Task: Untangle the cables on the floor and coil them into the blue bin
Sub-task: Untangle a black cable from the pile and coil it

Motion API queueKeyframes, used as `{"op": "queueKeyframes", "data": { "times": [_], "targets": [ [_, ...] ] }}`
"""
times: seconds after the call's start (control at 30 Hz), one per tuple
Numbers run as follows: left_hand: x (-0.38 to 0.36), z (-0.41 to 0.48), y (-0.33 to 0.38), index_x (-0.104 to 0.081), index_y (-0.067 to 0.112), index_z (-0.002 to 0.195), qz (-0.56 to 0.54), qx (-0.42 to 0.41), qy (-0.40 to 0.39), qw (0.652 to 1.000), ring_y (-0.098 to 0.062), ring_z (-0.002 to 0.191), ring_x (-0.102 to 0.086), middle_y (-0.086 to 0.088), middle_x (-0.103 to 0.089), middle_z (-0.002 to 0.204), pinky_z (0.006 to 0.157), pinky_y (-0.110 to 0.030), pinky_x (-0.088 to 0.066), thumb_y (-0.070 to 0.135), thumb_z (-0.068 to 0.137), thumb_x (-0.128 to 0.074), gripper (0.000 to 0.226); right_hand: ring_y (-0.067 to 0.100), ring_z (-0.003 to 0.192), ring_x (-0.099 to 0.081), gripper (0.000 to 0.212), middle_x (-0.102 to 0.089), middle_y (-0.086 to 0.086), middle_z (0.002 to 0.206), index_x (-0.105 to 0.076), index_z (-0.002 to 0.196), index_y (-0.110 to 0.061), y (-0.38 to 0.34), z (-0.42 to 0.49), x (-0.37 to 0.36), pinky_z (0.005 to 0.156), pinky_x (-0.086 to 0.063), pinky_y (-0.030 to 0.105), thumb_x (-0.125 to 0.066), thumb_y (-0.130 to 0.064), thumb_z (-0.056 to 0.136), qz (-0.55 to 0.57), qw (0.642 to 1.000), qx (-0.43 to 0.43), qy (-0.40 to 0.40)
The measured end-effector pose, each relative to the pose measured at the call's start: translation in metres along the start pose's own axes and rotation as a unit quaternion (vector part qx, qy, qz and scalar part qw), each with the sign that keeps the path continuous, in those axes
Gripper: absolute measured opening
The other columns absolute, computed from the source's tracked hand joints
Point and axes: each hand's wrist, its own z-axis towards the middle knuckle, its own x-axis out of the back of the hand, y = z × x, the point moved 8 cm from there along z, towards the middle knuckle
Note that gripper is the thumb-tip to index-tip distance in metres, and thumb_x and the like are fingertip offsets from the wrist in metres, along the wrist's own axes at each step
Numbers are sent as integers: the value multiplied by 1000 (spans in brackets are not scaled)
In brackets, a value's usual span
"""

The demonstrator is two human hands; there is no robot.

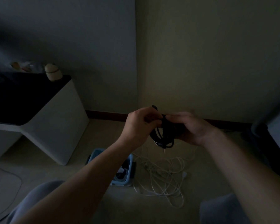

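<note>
Head view, dim room. At far left a thin white cord (14, 175) lies on the floor beside a white cabinet (55, 126) with a dark top, and a small pale object (52, 72) stands on that top. The blue bin (95, 155) sits on the floor near the middle, partly hidden by the left forearm. It holds something dark and something white, too dim to make out.

Above the floor, the left hand (140, 122) has its fingers curled and pinches the upper part of a black cable (164, 135). One end of the cable sticks up just past those fingers. The cable is bunched in loops between the two hands and droops below them. The right hand (192, 128) grips the bunch from the right side, fingers curled round it and thumb at the top.

Below the hands, just right of the bin, a tangle of white cables (165, 175) lies spread on the floor.
</note>
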Motion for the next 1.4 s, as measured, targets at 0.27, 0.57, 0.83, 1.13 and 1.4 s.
{"op": "queueKeyframes", "data": {
  "times": [0.27,0.57,0.83,1.13,1.4],
  "targets": [
    [-1,3,10,-73,17,90,25,-61,-21,998,-8,80,-66,10,-69,85,75,-31,-56,5,76,-80,20,19,77,-69,20,-73,10,89,-76,89,-10,-1,-2,-1,73,-53,32,-65,-23,78,-19,1000,-7,-16],
    [-4,-2,25,-69,12,89,82,-155,-32,984,-6,86,-61,6,-62,96,74,-23,-53,3,79,-76,15,21,87,-68,33,-72,12,101,-70,110,-6,0,-7,-5,77,-53,32,-66,-20,82,-38,998,-31,-46],
    [-8,-6,31,-64,25,93,77,-163,-50,982,-6,86,-62,12,-62,94,72,-31,-53,7,87,-69,20,24,90,-69,33,-72,16,102,-68,112,1,-2,-14,-7,80,-54,37,-61,-20,87,-52,995,-38,-75],
    [-24,-3,13,-61,23,93,78,-84,-152,982,-3,94,-58,12,-59,99,81,-25,-50,14,87,-70,14,18,85,-68,25,-72,18,105,-74,105,-9,9,-16,-9,71,-53,29,-60,-25,91,-111,985,-69,-109],
    [-25,-3,-13,-61,23,103,59,35,-212,975,-2,89,-65,12,-66,95,75,-18,-51,25,86,-75,22,18,90,-68,32,-72,18,104,-63,123,0,13,-15,-16,69,-53,25,-52,-17,99,-138,975,-85,-153]
  ]
}}
